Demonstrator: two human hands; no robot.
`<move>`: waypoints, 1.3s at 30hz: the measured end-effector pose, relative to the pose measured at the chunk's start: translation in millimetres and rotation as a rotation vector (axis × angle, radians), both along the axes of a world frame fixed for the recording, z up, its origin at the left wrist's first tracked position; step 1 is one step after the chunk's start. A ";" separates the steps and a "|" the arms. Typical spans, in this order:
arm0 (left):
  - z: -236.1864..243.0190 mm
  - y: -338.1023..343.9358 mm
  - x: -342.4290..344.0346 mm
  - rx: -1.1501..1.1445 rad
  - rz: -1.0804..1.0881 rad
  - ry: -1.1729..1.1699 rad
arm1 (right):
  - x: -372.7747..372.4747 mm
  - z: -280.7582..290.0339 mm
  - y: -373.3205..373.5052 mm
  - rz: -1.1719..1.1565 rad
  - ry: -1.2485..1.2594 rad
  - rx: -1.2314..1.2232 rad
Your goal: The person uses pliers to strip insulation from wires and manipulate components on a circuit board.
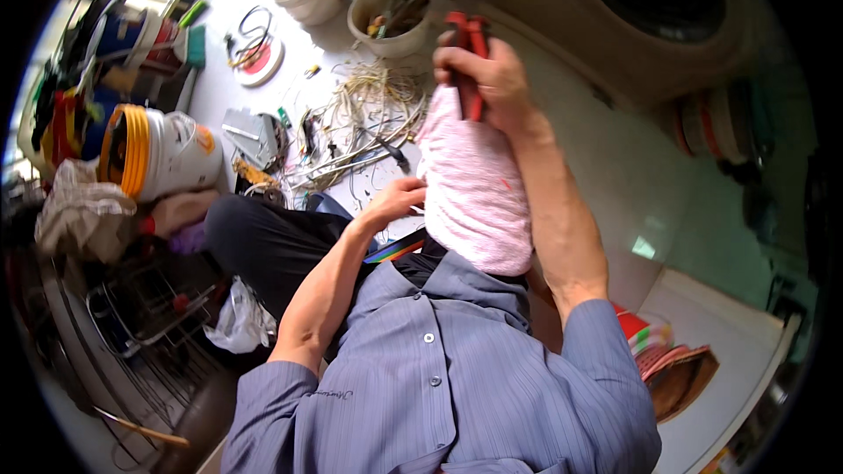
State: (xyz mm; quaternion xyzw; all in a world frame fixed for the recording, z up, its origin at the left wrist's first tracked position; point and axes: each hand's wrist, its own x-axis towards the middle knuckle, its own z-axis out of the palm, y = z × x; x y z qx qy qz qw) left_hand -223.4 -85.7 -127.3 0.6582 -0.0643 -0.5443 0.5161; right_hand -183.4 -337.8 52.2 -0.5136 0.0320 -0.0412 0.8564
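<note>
Dark script (334, 394) marked my shirt (509, 360) while my right hand (493, 79) gripped red-handled pliers (475, 37), long axis pointing away from me, over the far end of the pink cloth (474, 184); whether my left hand (392, 203) pinched anything, I couldn't tell.

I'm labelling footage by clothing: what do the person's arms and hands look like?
Blue-grey, finely striped shirt sleeves end near the elbows, leaving both forearms bare. The left hand and right hand wear no gloves; no watch shows on either wrist.
</note>
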 end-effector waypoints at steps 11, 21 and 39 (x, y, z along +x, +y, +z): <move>1.5 -43.6 -41.1 -0.017 -0.215 -0.209 | 25.4 102.1 -6.4 -0.086 -0.125 -0.401; -48.7 -39.3 -38.8 0.029 -0.315 -0.123 | 86.3 112.3 33.7 -0.119 -0.156 -0.350; -173.4 0.6 71.5 0.777 0.272 -0.282 | 129.4 -0.8 9.6 0.066 0.401 -0.487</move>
